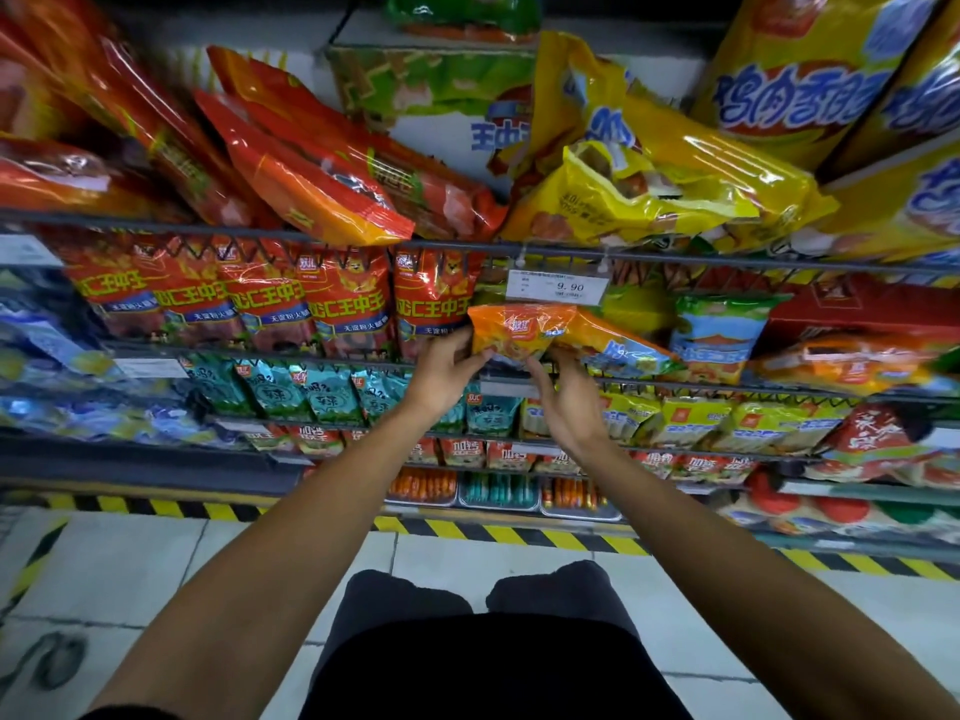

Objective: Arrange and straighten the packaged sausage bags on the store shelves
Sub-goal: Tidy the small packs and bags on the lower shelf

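Orange sausage bag (519, 332) held at the second shelf (727, 384), just below the price tag (558, 287). Left hand (447, 374) pinches its lower left edge, thumb in front. Right hand (569, 402) touches its underside; fingers partly hidden, grip cannot be told. Five red bags (343, 304) stand upright to the left. Upper bags are cut off and blurred.

orange sausage bag (519, 332) | tilted | front of second shelf, beside red bags (337, 298)
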{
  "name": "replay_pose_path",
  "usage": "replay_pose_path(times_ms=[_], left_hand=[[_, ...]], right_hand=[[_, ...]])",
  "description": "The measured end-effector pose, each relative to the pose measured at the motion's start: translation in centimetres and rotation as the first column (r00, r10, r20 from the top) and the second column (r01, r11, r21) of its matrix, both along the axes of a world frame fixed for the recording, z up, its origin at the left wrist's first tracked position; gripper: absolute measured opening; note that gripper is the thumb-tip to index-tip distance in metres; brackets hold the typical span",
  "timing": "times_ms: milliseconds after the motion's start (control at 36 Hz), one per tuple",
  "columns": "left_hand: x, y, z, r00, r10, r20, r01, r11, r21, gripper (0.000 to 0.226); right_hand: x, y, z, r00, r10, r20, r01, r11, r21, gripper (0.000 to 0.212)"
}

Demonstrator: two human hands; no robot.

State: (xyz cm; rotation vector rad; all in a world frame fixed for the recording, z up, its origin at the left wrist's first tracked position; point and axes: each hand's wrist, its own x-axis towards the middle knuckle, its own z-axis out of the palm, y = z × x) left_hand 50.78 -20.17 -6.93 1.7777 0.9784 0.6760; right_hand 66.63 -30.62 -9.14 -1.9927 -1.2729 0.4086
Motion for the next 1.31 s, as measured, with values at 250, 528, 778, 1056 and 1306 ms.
replay_pose_path(times_ms=[250, 528, 778, 1056, 1306], left_hand=[[-0.1, 0.8, 1.4, 1.000, -0.008, -0.009, 0.007, 0.997, -0.080, 0.032], [0.7, 0.3, 2.2, 0.977, 0.153, -0.147, -0.137, 0.984, 0.117, 0.036], [-3.1, 0.2, -0.8, 0.963, 0.000, -0.269, 0.207, 0.638, 0.742, 0.052], [-4.0, 1.6, -1.9, 0.769, 0.244, -0.590, 0.438, 0.471, 0.766, 0.080], [-3.5, 0.8, -1.4, 0.829, 0.173, -0.532, 0.387, 0.509, 0.769, 0.085]], right_hand=[[1.3, 1.6, 0.8, 0.996, 0.083, -0.026, -0.081, 0.993, 0.082, 0.044], [3.0, 3.2, 2.1, 0.976, -0.037, 0.215, 0.029, 0.999, 0.038, 0.052], [2.7, 3.3, 2.5, 0.946, -0.066, 0.317, 0.068, 0.998, 0.004, 0.061], [1.7, 3.0, 2.3, 0.971, -0.100, 0.218, 0.086, 0.993, 0.075, 0.059], [1.4, 2.5, 2.9, 0.991, -0.080, 0.105, 0.084, 0.996, -0.035, 0.054]])
